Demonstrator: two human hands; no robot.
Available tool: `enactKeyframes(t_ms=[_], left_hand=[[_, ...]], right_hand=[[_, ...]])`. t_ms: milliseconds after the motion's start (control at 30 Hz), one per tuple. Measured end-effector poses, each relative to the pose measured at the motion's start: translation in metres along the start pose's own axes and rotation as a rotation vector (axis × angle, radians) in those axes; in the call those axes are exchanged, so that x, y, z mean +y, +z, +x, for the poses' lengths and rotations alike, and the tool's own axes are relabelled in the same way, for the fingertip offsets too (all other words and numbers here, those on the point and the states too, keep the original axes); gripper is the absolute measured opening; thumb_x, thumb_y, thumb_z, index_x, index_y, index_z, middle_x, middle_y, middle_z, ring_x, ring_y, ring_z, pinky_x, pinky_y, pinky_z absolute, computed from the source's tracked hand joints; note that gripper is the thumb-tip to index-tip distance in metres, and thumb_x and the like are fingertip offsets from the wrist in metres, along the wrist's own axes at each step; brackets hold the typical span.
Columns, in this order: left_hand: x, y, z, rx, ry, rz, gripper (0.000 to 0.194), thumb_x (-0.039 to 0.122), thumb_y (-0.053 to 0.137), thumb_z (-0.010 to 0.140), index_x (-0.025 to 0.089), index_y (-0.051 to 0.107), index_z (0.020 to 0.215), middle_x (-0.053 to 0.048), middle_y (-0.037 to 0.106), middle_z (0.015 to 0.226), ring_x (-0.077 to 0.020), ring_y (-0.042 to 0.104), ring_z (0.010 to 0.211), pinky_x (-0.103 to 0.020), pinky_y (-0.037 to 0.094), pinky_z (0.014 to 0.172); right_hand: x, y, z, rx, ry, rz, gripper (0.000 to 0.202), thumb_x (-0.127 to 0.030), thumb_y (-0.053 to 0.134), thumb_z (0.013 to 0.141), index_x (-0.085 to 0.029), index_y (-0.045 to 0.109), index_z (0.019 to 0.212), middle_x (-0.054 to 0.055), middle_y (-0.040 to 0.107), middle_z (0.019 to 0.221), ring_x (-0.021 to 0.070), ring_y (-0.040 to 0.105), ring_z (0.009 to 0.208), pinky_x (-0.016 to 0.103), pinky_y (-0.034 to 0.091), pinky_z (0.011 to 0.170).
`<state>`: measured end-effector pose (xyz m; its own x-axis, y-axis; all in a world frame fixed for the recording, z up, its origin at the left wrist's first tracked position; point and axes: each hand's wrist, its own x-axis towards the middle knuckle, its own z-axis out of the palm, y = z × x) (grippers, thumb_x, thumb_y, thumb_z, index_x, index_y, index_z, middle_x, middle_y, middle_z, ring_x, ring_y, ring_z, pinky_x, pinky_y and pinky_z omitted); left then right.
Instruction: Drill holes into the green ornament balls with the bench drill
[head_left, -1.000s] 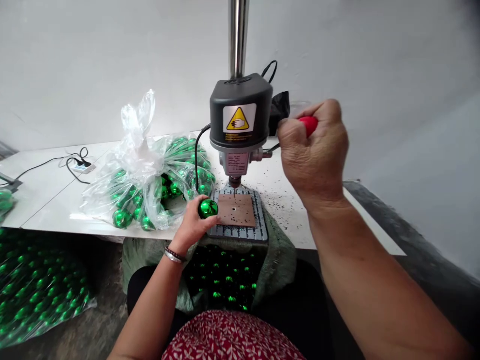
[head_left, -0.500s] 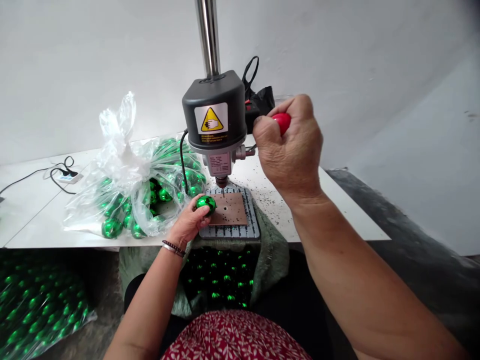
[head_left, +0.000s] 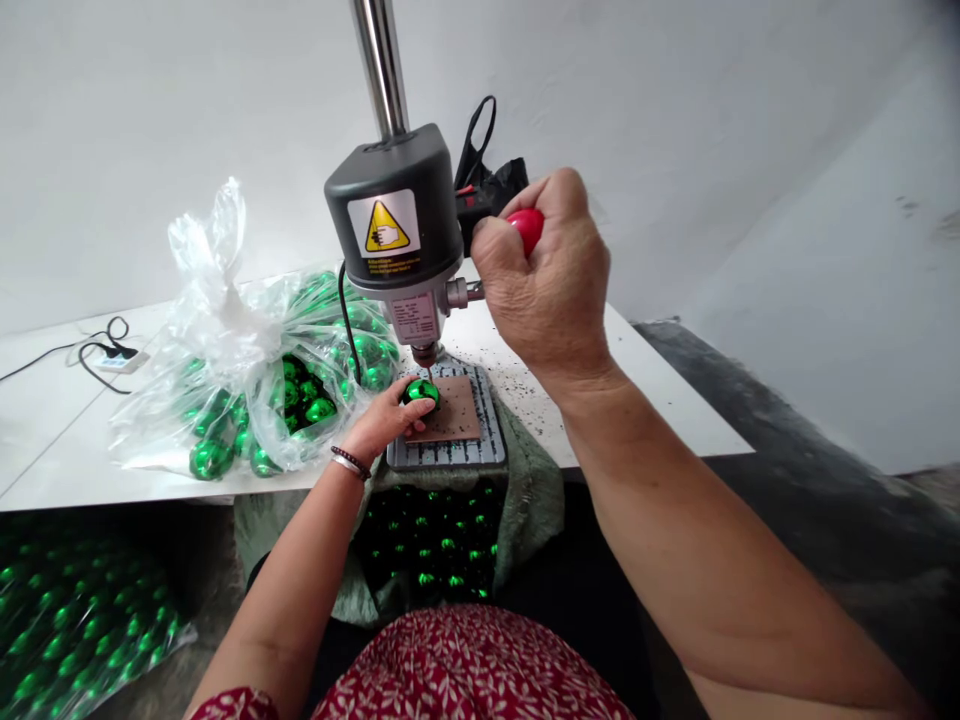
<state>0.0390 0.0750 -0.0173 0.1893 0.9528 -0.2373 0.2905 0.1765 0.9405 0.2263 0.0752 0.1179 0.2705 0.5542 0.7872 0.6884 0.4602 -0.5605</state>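
My left hand (head_left: 386,415) is closed around a shiny green ball (head_left: 421,395), thumb across its near side. The ball is at the brown board (head_left: 457,415) on the ribbed grey base (head_left: 491,440), right under the drill bit (head_left: 430,374); whether the bit touches it I cannot tell. Above stands the drill press (head_left: 394,210), dark grey with a yellow warning label. My right hand (head_left: 551,280) makes a fist around the press's lever, whose red knob (head_left: 527,230) shows between thumb and fingers.
A clear plastic bag (head_left: 225,330) of green balls lies left on the white table (head_left: 60,440). Behind it is a power strip (head_left: 122,360). Dark shavings litter the table right of the base. More green balls (head_left: 427,545) sit below in green cloth (head_left: 529,500); another full bag (head_left: 82,620) is at lower left.
My left hand has brought the ball rightward over the board, under the bit, covering the board's hole. My right hand keeps its grip on the lever. The whole view has shifted slightly.
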Motion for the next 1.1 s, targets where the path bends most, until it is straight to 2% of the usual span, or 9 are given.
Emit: enactKeyframes(t_ms=[200,367,500,667,867,1100], left_hand=[[0.007,0.005,0.004,0.026,-0.042,0.177,0.074,0.031,0.073,0.07,0.02,0.047,0.138,0.003,0.062,0.069,-0.0091,0.054,0.052,-0.02,0.042,0.05],[0.015,0.012,0.007,0.077,0.088,0.385,0.065,0.032,0.079,0.059,0.019,0.063,0.121,0.001,0.068,0.085,-0.0127,0.058,0.07,-0.024,0.049,0.071],[0.014,0.016,0.007,0.042,0.114,0.339,0.054,0.031,0.077,0.061,0.019,0.066,0.112,0.004,0.065,0.078,-0.0126,0.057,0.07,-0.024,0.048,0.071],[0.014,0.019,0.002,0.053,0.093,0.274,0.051,0.028,0.076,0.061,0.017,0.066,0.11,0.003,0.065,0.08,-0.0118,0.056,0.071,-0.024,0.047,0.072],[0.016,0.02,0.0,0.061,0.09,0.272,0.046,0.026,0.076,0.062,0.016,0.067,0.106,0.002,0.066,0.083,-0.0128,0.057,0.078,-0.022,0.045,0.073],[0.015,0.02,-0.001,0.054,0.106,0.28,0.042,0.027,0.076,0.064,0.016,0.067,0.104,0.003,0.066,0.081,-0.0125,0.056,0.076,-0.021,0.045,0.071]], right_hand=[[-0.003,-0.002,0.001,-0.021,0.019,0.001,0.019,-0.038,0.048,0.089,-0.021,0.039,0.084,-0.001,0.049,0.079,0.007,0.052,0.074,0.021,0.046,0.069],[-0.009,-0.004,0.002,-0.035,0.07,-0.031,0.019,-0.032,0.049,0.087,-0.021,0.036,0.079,-0.002,0.046,0.076,0.0066,0.051,0.071,0.022,0.046,0.069],[-0.007,-0.004,0.0,-0.008,0.036,0.0,0.016,-0.033,0.046,0.087,-0.02,0.04,0.081,-0.002,0.046,0.076,0.0046,0.048,0.067,0.021,0.044,0.066],[-0.002,-0.004,-0.004,0.013,-0.038,0.02,0.019,-0.037,0.047,0.088,-0.02,0.042,0.082,-0.003,0.047,0.072,0.0041,0.045,0.062,0.02,0.04,0.059],[-0.004,-0.011,-0.019,0.007,-0.004,0.002,0.019,-0.036,0.048,0.086,-0.019,0.044,0.079,-0.003,0.048,0.067,0.0043,0.04,0.057,0.022,0.039,0.058],[-0.004,-0.014,-0.029,0.027,0.013,-0.047,0.015,-0.028,0.054,0.075,-0.019,0.043,0.072,-0.004,0.045,0.06,0.0057,0.036,0.055,0.023,0.037,0.057]])
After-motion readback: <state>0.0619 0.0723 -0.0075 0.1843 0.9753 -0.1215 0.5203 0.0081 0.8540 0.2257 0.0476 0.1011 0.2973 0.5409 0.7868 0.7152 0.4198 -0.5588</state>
